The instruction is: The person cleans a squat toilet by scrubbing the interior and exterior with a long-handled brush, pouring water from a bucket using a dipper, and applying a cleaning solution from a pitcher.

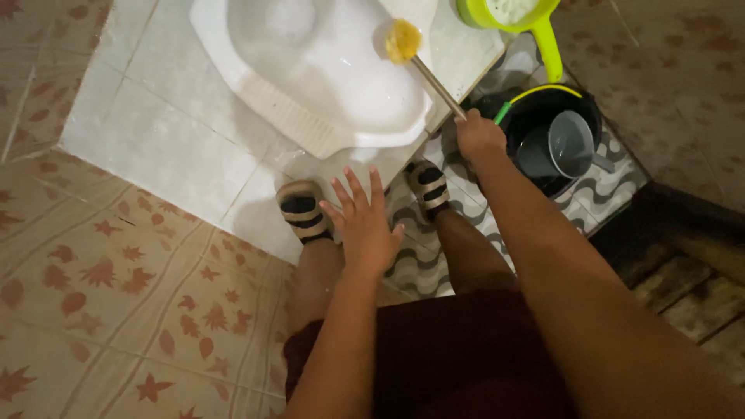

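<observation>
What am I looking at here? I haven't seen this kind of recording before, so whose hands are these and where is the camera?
There is no machine: a person wears one camera on the head, looking down at their own arms, legs and sandalled feet. The right hand grips the handle of a long brush, whose yellow head rests inside a white squat toilet pan set in a raised white tiled platform. The left hand is open, fingers spread, holding nothing. To the right stands a black bucket with a grey dipper inside, and a green dipper lies above it.
</observation>
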